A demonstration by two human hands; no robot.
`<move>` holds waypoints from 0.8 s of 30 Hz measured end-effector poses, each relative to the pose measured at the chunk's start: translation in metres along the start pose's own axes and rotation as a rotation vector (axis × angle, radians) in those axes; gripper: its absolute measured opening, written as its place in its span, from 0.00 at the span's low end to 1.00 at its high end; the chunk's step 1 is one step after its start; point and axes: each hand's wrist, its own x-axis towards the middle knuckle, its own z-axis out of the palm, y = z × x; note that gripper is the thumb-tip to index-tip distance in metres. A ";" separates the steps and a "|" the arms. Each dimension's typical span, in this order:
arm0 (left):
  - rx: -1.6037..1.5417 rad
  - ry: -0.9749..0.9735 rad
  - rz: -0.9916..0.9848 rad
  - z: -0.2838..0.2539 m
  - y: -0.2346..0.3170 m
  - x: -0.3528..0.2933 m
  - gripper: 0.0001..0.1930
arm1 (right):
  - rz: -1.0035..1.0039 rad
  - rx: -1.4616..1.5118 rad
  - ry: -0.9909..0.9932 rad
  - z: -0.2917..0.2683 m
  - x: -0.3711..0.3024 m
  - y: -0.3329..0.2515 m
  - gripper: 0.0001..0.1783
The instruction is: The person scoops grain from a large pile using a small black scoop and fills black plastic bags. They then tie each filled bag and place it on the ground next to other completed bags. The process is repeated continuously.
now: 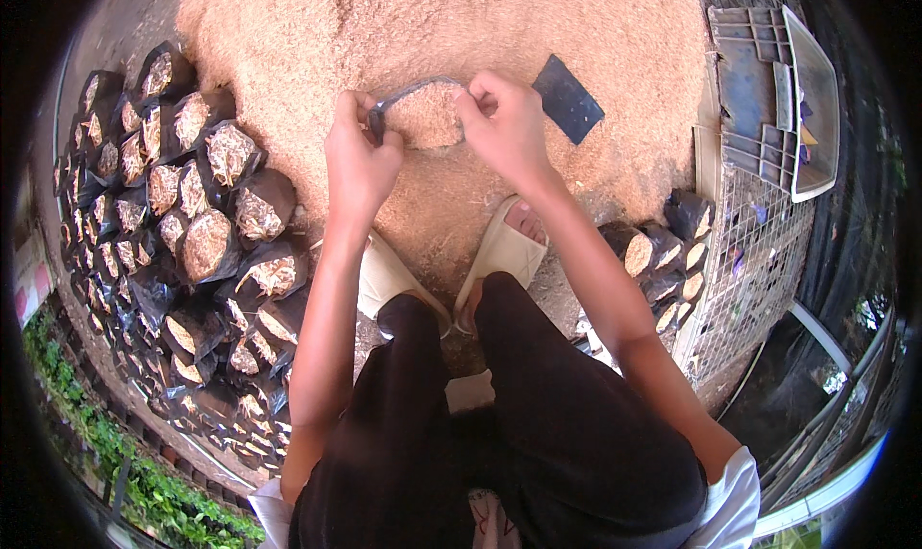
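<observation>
While the left hand pinches the left rim of a black plastic bag between thumb and curled fingers, the right hand closes thumb to fingers on the right rim. The bag sits at the upper centre of the frame, its mouth spread between both hands, sawdust showing within the rim. One flat black sheet lies on the sawdust, just right of the right hand.
</observation>
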 end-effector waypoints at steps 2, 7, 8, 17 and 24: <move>-0.093 -0.058 -0.041 0.002 0.002 -0.005 0.16 | 0.050 -0.053 -0.060 -0.003 -0.002 -0.005 0.14; -0.029 -0.078 -0.059 0.004 0.007 -0.004 0.18 | 0.067 0.022 -0.061 -0.014 -0.006 -0.004 0.16; -0.034 -0.059 -0.076 0.006 0.005 -0.004 0.17 | 0.117 0.039 -0.082 -0.015 -0.006 -0.002 0.17; 0.119 0.076 0.155 0.016 -0.007 0.000 0.14 | 0.097 -0.236 -0.206 -0.019 -0.023 -0.006 0.10; 0.051 -0.017 0.007 0.009 0.007 -0.001 0.18 | 0.145 0.013 -0.041 -0.026 -0.020 -0.014 0.09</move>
